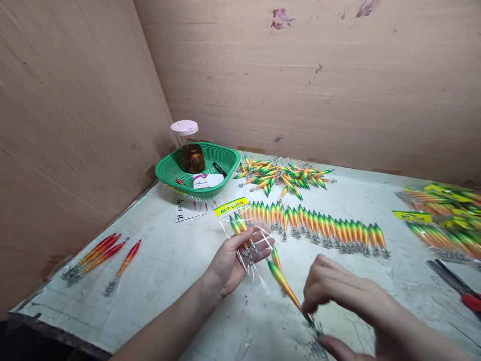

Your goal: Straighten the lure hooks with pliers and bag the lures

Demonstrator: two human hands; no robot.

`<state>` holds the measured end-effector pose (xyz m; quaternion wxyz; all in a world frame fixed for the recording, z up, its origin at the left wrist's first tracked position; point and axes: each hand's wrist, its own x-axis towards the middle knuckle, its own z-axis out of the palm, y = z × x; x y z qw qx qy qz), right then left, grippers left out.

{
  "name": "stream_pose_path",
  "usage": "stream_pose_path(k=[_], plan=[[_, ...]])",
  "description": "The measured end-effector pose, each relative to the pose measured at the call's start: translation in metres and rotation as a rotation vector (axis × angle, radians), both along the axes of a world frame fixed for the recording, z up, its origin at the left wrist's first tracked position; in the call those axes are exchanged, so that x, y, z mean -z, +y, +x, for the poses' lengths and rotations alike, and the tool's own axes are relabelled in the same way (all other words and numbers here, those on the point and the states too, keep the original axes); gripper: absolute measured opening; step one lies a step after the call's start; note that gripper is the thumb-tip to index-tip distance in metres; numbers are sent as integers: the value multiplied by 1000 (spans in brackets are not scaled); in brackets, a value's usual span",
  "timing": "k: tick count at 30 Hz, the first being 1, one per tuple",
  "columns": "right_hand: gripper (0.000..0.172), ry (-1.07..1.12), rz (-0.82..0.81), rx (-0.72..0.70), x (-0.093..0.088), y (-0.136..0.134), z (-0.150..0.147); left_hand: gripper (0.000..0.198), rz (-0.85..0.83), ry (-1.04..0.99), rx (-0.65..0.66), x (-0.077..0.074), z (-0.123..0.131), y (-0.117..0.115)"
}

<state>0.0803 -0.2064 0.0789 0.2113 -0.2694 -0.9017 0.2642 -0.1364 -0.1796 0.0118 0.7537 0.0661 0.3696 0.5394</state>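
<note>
- Holds the bag in the left hand, with thumb in front and fingers behind, on the near right of the basket.
- Grasps a lure near its hook end with the right hand, farther from the basket than the bag, green tip toward the bag.
- Has another lure just behind; cannot tell, through blur and overlap, whether held or lying on the table.
- Has a jar, card and pen inside the basket.
- Has the pile just right of the basket, the row nearer and farther right.
- Has red lures to the near left of the basket.
- Has filled bags and scissors well right of the basket.
</note>
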Motion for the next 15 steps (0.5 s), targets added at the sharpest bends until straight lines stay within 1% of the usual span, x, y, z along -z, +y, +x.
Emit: stream_pose_path(k=[2, 6, 9, 12, 15], plan=[[19, -53, 134, 34, 7, 7, -5, 21, -11, -14, 8, 0, 1, -1], [19, -9, 446, 115, 30, 14, -23, 22, -46, -21, 51, 1, 4, -3], [27, -32, 653, 161, 43, 14, -32, 24, -58, 8, 76, 1, 5, -3], [30, -2, 728, 189, 47, 12, -35, 23, -53, 14, 74, 0, 4, -3], [26, 12, 702, 213, 47, 11, -34, 24, -45, 20, 61, -1, 4, -4]])
